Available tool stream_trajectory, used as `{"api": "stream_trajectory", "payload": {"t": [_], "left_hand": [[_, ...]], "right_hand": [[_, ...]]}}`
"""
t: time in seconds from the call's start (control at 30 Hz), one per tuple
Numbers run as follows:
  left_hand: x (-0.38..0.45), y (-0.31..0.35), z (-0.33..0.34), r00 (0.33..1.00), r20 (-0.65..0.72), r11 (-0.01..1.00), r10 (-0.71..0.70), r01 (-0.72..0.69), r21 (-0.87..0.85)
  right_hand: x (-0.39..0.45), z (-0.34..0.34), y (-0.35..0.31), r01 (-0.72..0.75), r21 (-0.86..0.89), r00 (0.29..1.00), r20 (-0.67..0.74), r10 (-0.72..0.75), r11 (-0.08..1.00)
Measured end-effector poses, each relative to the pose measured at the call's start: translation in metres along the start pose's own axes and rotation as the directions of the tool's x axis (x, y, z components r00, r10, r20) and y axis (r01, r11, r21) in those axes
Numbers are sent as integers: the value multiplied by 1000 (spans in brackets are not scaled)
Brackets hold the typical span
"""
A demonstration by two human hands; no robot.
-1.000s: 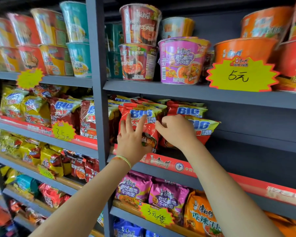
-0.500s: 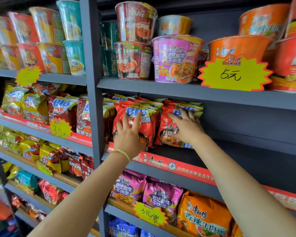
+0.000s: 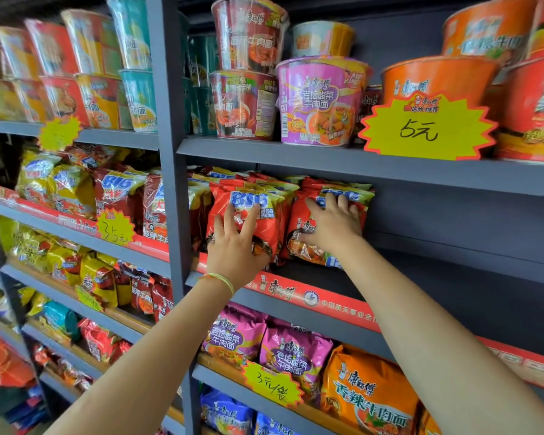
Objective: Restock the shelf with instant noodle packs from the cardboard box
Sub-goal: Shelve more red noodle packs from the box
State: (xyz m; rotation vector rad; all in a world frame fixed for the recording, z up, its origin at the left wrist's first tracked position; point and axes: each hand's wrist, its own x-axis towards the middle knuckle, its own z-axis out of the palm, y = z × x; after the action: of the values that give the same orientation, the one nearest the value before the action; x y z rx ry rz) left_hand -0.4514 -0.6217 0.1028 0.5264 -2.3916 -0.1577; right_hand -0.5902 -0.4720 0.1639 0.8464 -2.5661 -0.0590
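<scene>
**A shop wall of gray shelves**

A tall gray post [image 3: 167,152] stands between two gray racks. The back wall [image 3: 453,233] behind them is dark gray. Red strips [image 3: 336,304] run along the shelf edges. Yellow spiky price signs [image 3: 426,128] hang there. Light is bright.

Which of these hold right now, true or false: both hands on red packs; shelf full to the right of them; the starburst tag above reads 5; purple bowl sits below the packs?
1. Both hands rest on red BIG noodle packs. True: the left hand lies spread on one red BIG noodle pack, the right hand on the neighbouring red pack.
2. The dark grey shelf is packed full to the right of the hands. False: the dark grey shelf shows bare there.
3. The yellow starburst price tag reads 5. True.
4. The purple noodle bowl sits below the packs. False: it stands on the shelf above.
</scene>
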Motion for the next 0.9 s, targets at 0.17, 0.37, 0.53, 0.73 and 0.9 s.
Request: {"api": "stream_trajectory", "payload": {"t": [0.17, 0.37, 0.53, 0.73, 0.9], "left_hand": [[-10, -1, -4, 999, -16, 996, 42, -44, -78], [-43, -33, -41, 971, -236, 940, 22, -101, -327], [-103, -131, -76, 975, -77, 943, -209, 180, -279], [-232, -315, -119, 713, 281, 758, -643, 645, 98], [-375, -429, -186, 452, 121, 456, -884, 890, 9]], "right_hand": [[-19, -7, -18, 16, 70, 963, -271, 4, 997], [-53, -29, -87, 407, 406, 809, -577, -116, 818], [-75, -35, -201, 653, 479, 742, -560, -368, 587], [-106, -4, -407, 716, 589, 576, -195, -794, 375], [-181, 15, -604, 741, 654, 268, -80, -960, 152]]}}
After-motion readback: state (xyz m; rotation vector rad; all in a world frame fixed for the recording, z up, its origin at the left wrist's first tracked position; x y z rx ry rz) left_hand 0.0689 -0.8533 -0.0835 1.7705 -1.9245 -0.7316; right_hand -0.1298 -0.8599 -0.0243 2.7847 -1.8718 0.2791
